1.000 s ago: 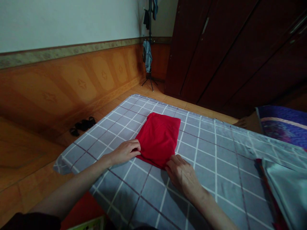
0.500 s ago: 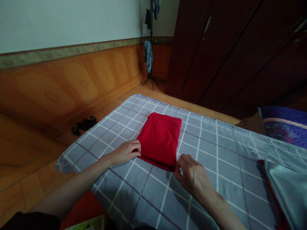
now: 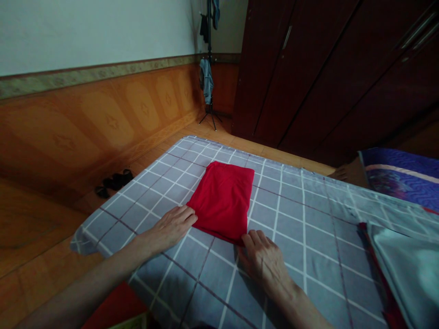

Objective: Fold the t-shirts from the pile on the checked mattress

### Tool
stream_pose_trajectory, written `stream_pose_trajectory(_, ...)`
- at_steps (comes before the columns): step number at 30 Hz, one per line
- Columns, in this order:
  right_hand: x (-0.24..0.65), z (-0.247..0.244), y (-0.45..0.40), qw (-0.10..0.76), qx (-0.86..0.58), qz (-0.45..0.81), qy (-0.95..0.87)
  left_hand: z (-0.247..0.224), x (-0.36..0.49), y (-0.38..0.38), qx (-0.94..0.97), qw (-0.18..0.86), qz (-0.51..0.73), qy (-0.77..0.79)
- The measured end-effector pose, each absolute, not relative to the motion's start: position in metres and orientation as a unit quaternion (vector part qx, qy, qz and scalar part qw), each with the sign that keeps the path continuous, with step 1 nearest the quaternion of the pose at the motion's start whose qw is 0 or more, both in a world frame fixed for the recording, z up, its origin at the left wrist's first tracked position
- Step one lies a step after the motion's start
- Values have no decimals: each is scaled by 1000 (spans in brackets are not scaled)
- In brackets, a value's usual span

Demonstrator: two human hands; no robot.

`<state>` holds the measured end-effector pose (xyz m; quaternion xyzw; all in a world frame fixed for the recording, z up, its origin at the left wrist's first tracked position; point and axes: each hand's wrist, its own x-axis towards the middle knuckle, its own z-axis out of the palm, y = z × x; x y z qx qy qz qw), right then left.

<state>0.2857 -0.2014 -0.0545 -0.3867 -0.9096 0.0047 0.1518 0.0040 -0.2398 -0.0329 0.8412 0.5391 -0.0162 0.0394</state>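
A folded red cloth (image 3: 222, 201) lies flat on a grey checked bedsheet (image 3: 302, 256), near the sheet's far half. My left hand (image 3: 170, 228) rests palm down with its fingertips against the cloth's left edge. At the cloth's lower right corner, my right hand (image 3: 262, 262) lies on the sheet, fingertips touching the fabric. Neither hand grips it.
A pale folded cloth with a red edge (image 3: 408, 274) lies at the sheet's right. Beyond are purple patterned bedding (image 3: 398, 176) and a bare foot (image 3: 346, 173). Dark wardrobe doors (image 3: 308, 77), a clothes stand (image 3: 207, 77) and sandals (image 3: 115, 181) surround the bed.
My right hand has moved left and down onto the cloth's lower right corner. The cloth sits a little further left in view as the camera has turned slightly.
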Motion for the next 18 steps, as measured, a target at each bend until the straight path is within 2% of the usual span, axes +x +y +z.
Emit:
stream_pose_trajectory(5,283,-52,-195,193,-421,-45,-885,-28,13,-232,842,34,-17,538)
stream_pose_trajectory(11,323,-34,-206,274,-426,-97,-857,8,45,-256,865,91,-26,493)
stream_pose_trajectory(18,383,-58,-251,249,-437,-82,-860,-1,98,-287,904,187,-39,383)
